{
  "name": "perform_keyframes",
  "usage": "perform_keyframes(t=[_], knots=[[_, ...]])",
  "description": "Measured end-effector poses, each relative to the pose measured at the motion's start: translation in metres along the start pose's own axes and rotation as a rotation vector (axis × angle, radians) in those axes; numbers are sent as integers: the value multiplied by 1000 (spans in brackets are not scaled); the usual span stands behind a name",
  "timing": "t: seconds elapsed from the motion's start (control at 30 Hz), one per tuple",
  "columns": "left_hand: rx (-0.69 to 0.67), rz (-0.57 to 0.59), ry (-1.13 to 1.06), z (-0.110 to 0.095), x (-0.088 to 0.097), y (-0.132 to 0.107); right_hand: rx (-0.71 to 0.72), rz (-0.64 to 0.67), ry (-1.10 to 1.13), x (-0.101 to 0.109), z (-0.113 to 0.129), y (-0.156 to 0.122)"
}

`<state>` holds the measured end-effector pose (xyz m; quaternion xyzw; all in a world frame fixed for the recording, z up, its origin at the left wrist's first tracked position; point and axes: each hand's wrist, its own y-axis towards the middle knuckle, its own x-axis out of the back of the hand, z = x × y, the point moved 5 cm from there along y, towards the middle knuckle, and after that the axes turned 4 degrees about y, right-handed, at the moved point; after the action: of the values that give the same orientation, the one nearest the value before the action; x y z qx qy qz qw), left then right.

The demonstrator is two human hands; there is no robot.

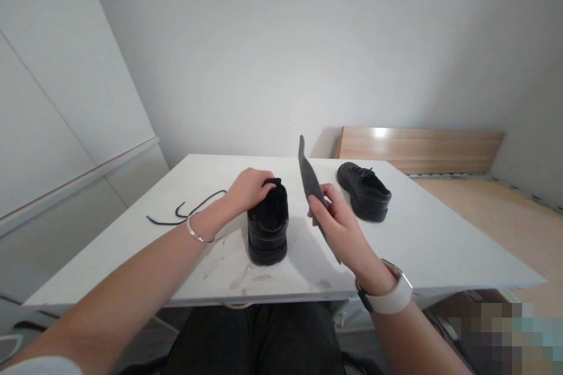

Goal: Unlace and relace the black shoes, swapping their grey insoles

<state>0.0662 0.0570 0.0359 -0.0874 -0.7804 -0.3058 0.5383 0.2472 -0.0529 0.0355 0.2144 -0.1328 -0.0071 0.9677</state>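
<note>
A black shoe point(267, 240) stands on the white table point(422, 246) with its heel towards me and its opening facing up. My left hand point(250, 188) grips the shoe's tongue at the far side of the opening, and hides most of its front. To the right, my right hand point(336, 220) pinches a thin dark grey insole point(310, 179) between thumb and fingers, raised on edge above the table and apart from the shoe. A loose black shoelace point(165, 223) lies on the table left of the shoe, partly behind my left wrist.
A second black shoe point(364, 192), laced, sits at the back right of the table. Brownish smudges point(248, 278) mark the tabletop near its front edge. Beyond the table stand a wooden board point(422, 149) on the right and white cabinet doors point(65, 99) on the left.
</note>
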Motion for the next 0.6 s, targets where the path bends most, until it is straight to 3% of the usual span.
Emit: perform_keyframes(t=[0.13, 0.27, 0.37, 0.47, 0.6], knots=[[182, -124, -204, 17, 7, 5, 60, 30, -170, 10, 6, 10], [283, -110, -450, 34, 3, 7, 127, 98, -361, 19, 19, 25], [232, -78, -730, 43, -7, 11, 132, 238, -459, 22, 32, 37], [139, -19, -1007, 48, -18, 13, 41, 445, -547, 20, 43, 47], [109, 90, -1143, 49, -27, 9, -2, 674, -702, 5, 62, 56]])
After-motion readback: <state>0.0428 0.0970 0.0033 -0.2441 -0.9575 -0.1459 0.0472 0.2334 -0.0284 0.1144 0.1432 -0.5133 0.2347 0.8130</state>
